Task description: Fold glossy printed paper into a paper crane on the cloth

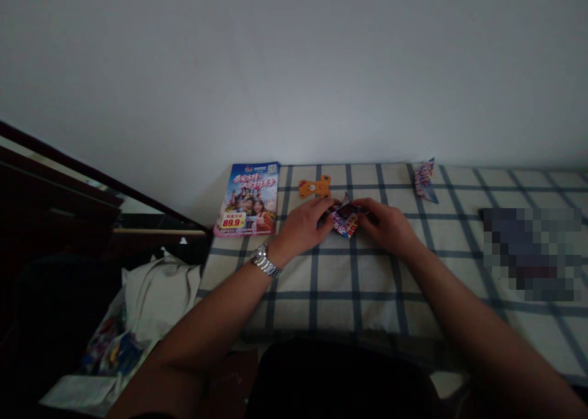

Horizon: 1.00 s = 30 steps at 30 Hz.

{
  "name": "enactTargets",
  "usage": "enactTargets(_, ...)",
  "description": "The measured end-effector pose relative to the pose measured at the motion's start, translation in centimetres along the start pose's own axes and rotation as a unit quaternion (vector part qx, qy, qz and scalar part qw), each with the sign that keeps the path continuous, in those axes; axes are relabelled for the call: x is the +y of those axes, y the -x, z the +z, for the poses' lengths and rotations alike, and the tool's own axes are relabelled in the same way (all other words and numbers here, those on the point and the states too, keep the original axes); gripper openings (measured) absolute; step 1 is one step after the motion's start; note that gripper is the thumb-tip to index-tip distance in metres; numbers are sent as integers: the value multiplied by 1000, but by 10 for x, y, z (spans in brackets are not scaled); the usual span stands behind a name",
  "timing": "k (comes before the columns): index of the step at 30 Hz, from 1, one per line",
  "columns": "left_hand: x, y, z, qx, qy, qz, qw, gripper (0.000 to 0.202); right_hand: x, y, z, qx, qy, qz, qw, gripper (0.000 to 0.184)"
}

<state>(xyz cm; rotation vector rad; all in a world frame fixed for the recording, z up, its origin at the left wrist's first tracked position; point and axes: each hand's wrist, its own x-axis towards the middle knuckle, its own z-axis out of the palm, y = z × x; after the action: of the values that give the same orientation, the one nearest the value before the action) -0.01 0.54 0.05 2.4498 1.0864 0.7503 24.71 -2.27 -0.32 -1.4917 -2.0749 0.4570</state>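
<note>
Between my two hands is a small folded paper piece [345,220], printed in purple, red and yellow, with a point sticking up at the back. My left hand [307,226], below a silver wristwatch [265,261], pinches its left side. On its right side the fingers of my right hand [384,224] are closed too. Just behind my left hand lies a flat orange bear cutout [315,187]. A stack of printed flyers [250,200] rests further left. Another folded paper piece [425,181] in similar colours stands at the back right.
A checked cloth [376,312] covers the surface, which meets a pale wall [321,70] at the back. A blurred-out dark object [528,253] lies on the right. Below left are a white bag [160,290] and a dark wooden frame [55,192].
</note>
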Motion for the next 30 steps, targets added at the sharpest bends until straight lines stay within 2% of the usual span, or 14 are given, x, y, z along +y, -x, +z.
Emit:
enactTargets(10,-5,-2,0,-13,16,51,998,38,-4,-2,-3,-12,-52,18,998,30)
enactTargets(19,-8,-1,1,-19,7,67,998,41,-1,-2,-2,-12,-84,5,996,32)
enactTargets(23,-10,-1,1,-19,1,77,997,43,-4,-2,-3,-16,-91,22,995,30)
enactTargets(30,-12,-1,2,-25,0,84,996,36,-4,-2,-7,-19,-141,15,990,30)
